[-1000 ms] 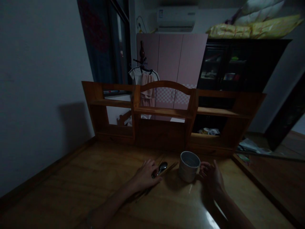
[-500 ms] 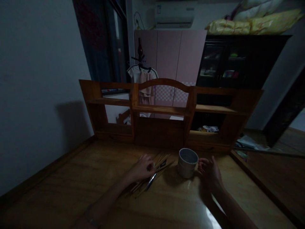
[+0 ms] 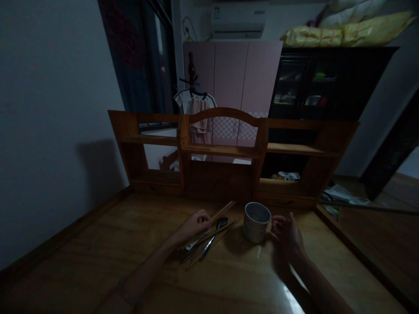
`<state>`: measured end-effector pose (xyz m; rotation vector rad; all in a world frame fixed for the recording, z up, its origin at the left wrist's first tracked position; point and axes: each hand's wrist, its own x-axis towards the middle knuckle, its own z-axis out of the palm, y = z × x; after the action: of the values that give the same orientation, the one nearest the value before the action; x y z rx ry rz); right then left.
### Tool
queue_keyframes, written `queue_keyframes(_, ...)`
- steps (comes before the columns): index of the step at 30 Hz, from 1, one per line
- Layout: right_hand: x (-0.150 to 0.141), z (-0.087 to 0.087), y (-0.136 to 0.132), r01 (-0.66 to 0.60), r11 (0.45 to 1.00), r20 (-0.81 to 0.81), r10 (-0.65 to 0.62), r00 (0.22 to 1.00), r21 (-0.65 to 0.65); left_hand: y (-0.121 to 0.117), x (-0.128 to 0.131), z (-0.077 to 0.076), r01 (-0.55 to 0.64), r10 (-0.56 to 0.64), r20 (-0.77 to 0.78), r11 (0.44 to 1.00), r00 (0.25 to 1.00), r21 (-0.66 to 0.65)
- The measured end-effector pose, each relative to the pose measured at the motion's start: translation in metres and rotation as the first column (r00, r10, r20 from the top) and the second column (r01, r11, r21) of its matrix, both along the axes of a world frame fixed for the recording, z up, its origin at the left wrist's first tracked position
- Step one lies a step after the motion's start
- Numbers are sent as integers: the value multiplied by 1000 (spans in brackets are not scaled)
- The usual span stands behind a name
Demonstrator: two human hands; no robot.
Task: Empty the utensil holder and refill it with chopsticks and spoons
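Observation:
My left hand (image 3: 194, 224) is closed around a bundle of wooden chopsticks (image 3: 222, 211) and lifts their far ends off the wooden table (image 3: 98, 253). A metal spoon (image 3: 214, 234) and more chopsticks lie just right of that hand. A pale cylindrical cup (image 3: 256, 221) stands upright to the right. My right hand (image 3: 288, 233) rests beside the cup with its fingers curled towards the cup's wall; it holds nothing that I can see.
A low wooden shelf unit (image 3: 229, 152) runs along the table's far edge, with small items in its right compartment. A grey wall (image 3: 49, 109) stands to the left. Behind are a pink wardrobe (image 3: 232, 74) and a dark cabinet (image 3: 327, 83).
My left hand went from lying flat on the spoon and chopsticks to gripping a bundle of chopsticks and raising it. The spoon has shifted. The right hand has stayed by the cup.

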<state>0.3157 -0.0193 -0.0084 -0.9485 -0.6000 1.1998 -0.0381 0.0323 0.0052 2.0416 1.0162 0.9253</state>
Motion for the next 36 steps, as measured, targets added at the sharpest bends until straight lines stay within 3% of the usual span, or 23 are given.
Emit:
queue_keyframes(3,-3,8,-6,159,973,243,-197,950,166,-5,7,10,35,34,332,979,943,-200)
queue_keyframes(5,-9,25,-14,250,898,410,-394,822,361,-13,14,17,109,73,531,947,844,-303)
queue_keyframes(7,-20,50,-25,235,830,526,-512,678,505,-25,23,24,182,96,660,923,745,-339)
queue_keyframes(8,-27,64,-30,180,824,573,-513,639,537,-32,27,26,212,97,699,915,709,-342)
queue_keyframes(10,-47,94,-37,-53,873,696,-348,629,484,-46,37,30,255,84,745,910,661,-328)
queue_keyframes(12,-71,120,-37,-281,894,787,-117,606,349,-58,45,32,254,53,749,923,661,-289)
queue_keyframes(14,-95,139,-30,-429,866,811,46,583,259,-66,51,30,187,47,692,948,720,-258)
queue_keyframes(17,-122,156,-10,-536,807,824,114,555,249,-70,54,23,52,74,550,976,832,-210)
queue_keyframes(21,-135,164,11,-637,745,887,140,439,198,-70,55,13,81,-14,502,990,865,-113)
queue_keyframes(25,-130,164,18,-715,688,927,174,332,127,-67,55,10,132,-78,459,988,885,-86)
queue_keyframes(29,-122,165,19,-764,642,918,263,296,63,-65,53,14,105,-39,415,985,909,-138)
queue_keyframes(36,-123,168,17,-760,648,924,262,277,44,-66,52,19,122,-22,428,971,904,-208)
